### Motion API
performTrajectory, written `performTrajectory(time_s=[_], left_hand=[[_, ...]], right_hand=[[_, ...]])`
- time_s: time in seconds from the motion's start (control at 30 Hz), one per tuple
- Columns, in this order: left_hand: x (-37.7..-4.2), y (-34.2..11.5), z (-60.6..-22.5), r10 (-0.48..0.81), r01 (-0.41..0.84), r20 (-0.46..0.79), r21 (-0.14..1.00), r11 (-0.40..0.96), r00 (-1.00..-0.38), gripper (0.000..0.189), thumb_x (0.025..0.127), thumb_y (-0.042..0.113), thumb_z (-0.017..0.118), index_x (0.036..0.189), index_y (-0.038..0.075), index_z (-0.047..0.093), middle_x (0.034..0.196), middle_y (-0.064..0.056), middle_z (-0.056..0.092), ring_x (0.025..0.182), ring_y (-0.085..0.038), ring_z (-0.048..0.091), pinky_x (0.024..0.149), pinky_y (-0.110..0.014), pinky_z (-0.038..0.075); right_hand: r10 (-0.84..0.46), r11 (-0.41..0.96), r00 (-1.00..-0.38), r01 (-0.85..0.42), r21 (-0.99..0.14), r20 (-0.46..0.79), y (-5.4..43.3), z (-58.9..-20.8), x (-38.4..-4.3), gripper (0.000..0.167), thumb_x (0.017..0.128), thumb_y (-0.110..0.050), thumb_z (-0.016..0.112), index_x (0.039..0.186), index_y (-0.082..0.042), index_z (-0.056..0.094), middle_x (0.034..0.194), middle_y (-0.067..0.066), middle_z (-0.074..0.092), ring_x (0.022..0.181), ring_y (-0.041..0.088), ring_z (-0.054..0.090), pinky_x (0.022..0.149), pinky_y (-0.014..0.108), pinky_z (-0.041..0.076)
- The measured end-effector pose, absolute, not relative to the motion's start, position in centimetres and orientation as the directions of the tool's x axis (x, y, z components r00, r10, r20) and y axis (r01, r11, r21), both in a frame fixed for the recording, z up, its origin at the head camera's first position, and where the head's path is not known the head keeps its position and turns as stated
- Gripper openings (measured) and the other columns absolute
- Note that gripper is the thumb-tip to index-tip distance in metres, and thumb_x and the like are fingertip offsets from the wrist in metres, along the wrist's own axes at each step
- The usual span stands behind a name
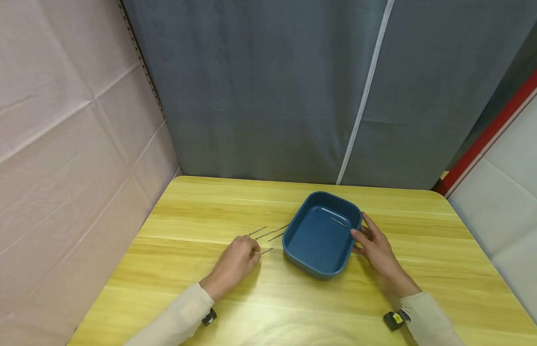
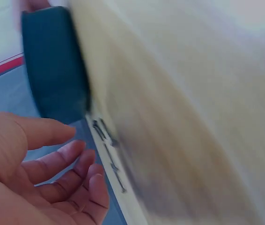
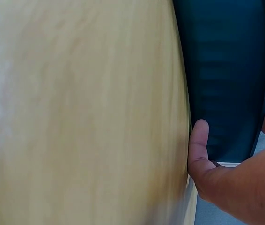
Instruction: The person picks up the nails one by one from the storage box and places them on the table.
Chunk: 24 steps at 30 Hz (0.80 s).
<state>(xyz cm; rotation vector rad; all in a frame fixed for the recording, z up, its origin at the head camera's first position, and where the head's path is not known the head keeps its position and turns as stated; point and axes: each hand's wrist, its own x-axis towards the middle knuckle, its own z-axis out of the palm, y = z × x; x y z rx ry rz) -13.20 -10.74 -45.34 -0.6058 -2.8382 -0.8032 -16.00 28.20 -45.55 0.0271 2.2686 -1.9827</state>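
A deep blue plastic bin with rounded corners stands on the table, one thin metal nail lying on its floor. My right hand holds the bin's right side, thumb at the rim and fingers along the outer wall. Left of the bin, several nails lie loosely together on the wood. Close over them is my left hand, its fingertips right by the nearest nail. In the left wrist view its fingers are loosely bent, with a gap to the thumb and nothing between them.
The wood-grain table ends at a grey curtain at the back. A pale cloth wall borders the left, and a white panel with a red edge the right. Dark bands sit on both wrists.
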Motion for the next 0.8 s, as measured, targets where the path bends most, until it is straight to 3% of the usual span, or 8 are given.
performTrajectory(time_s=[0.27, 0.47, 0.8], left_hand=[[-13.3, -9.4, -42.9, 0.326, 0.337, 0.148, 0.668, 0.663, -0.934, 0.006, 0.099, 0.005, 0.078, 0.101, 0.006, 0.083, 0.100, -0.002, 0.077, 0.090, -0.017, 0.068, 0.077, -0.029, 0.057], [-13.6, -8.3, -41.4, 0.338, 0.333, 0.143, 0.716, 0.613, -0.930, 0.009, 0.102, 0.010, 0.076, 0.104, 0.011, 0.084, 0.100, 0.004, 0.077, 0.092, -0.012, 0.069, 0.083, -0.033, 0.057], [-14.7, -6.0, -40.0, 0.381, 0.361, 0.152, 0.739, 0.569, -0.912, 0.010, 0.102, 0.009, 0.075, 0.107, 0.009, 0.084, 0.105, 0.001, 0.078, 0.094, -0.014, 0.068, 0.078, -0.029, 0.055]], right_hand=[[-0.064, 0.144, -0.991, 0.109, -0.984, -0.119, 28.3, -45.6, -16.0, 0.083, 0.116, -0.029, 0.058, 0.178, -0.018, 0.004, 0.175, 0.034, 0.026, 0.122, 0.000, 0.062, 0.090, 0.026, 0.062], [-0.066, 0.150, -0.991, 0.105, -0.983, -0.116, 28.4, -45.7, -16.0, 0.083, 0.117, -0.028, 0.058, 0.178, -0.017, 0.004, 0.175, 0.034, 0.025, 0.121, -0.001, 0.062, 0.090, 0.026, 0.062], [-0.064, 0.137, -0.992, 0.102, -0.985, -0.112, 28.2, -45.7, -16.1, 0.082, 0.116, -0.027, 0.058, 0.178, -0.017, 0.004, 0.174, 0.034, 0.026, 0.119, -0.003, 0.062, 0.089, 0.025, 0.061]])
